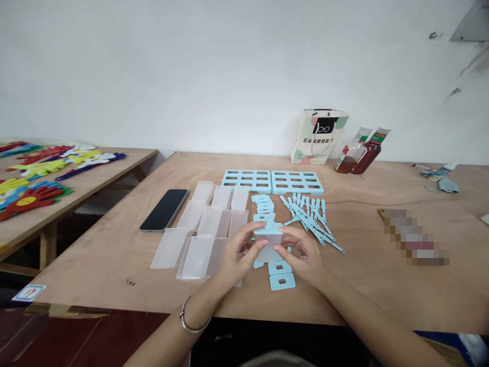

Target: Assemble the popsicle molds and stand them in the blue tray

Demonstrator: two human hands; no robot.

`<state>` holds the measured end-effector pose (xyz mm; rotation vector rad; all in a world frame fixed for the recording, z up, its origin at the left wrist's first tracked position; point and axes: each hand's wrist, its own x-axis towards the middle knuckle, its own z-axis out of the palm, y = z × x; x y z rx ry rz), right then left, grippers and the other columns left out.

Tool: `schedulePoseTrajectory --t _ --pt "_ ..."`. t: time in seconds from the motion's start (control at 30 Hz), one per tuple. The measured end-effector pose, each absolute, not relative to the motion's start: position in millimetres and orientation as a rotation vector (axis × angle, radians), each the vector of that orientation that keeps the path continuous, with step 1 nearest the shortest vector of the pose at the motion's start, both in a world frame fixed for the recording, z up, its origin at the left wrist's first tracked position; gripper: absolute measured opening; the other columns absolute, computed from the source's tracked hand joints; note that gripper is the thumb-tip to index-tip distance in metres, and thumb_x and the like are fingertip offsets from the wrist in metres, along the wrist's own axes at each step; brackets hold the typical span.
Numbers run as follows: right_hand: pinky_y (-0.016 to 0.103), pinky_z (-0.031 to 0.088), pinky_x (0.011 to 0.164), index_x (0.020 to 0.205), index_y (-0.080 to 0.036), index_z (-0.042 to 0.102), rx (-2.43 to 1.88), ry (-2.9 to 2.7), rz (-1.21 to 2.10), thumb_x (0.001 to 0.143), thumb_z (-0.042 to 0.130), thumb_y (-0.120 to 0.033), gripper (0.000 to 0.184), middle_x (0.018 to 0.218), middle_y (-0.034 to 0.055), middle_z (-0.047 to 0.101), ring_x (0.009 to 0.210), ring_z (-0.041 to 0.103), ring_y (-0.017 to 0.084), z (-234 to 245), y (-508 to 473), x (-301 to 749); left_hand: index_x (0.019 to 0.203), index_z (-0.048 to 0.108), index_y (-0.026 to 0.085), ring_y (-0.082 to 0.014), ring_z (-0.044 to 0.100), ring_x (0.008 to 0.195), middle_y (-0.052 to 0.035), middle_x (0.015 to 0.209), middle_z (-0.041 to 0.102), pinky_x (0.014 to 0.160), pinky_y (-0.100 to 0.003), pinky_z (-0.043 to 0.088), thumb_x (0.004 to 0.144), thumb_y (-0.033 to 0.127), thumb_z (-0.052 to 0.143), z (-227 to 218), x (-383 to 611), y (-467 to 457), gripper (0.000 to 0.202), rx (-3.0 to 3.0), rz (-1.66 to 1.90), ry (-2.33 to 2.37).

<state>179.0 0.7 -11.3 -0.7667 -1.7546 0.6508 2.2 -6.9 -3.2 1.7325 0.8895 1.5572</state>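
Observation:
Between both hands is a small translucent plastic box (268, 247) with a light blue lid (268, 231) at its top. My left hand (244, 250) pinches its left side, and my right hand (300, 250) grips the right side. Below and behind the box lie several light blue lids (282, 281), partly hidden by the hands. Several translucent boxes (197, 257) rest in rows to the left of my left hand. Beyond my right hand is a pile of thin light blue strips (307, 216) with holes at their ends.
Two light blue grid frames (246, 179) lie at the back. A black phone (164, 210) is at the left. A paper bag (320, 137) and two bottles (367, 152) stand near the wall. A glue bottle (443, 172) lies at the right. Colourful hand-shaped pieces (36, 196) cover another table.

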Motion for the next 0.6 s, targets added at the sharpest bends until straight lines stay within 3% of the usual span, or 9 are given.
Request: schedulePoseTrajectory --t 0.2,0.37,0.6 --pt "0.024 0.060 0.064 0.118 -0.032 0.055 -0.662 -1.767 0.575 0.085 0.063 -0.023 0.036 0.093 0.0014 0.068 0.074 0.069 0.013 -12 0 178 0.105 0.064 0.021 -0.0160 0.068 0.080 -0.0085 0.100 0.070 0.061 -0.022 0.056 0.086 0.030 0.062 -3 0 -9 0.021 1.780 1.588 0.945" --pt "0.024 0.061 0.064 0.117 -0.031 0.057 -0.675 -1.775 0.593 0.085 0.063 -0.025 0.033 0.093 0.0018 0.068 0.073 0.069 0.013 -12 0 179 0.106 0.061 0.022 -0.0135 0.069 0.076 -0.0060 0.098 0.071 0.058 -0.019 0.056 0.087 0.024 0.061 -2 0 -9 0.019 1.959 1.628 0.947" --pt "0.025 0.061 0.065 0.117 -0.029 0.058 -0.707 -1.815 0.559 0.085 0.062 -0.026 0.032 0.097 0.0033 0.069 0.073 0.069 0.013 -10 2 185 0.110 0.059 0.022 -0.0197 0.066 0.100 -0.0078 0.109 0.067 0.081 -0.031 0.057 0.088 0.021 0.059 16 -4 -17 0.022 2.195 1.496 1.082"
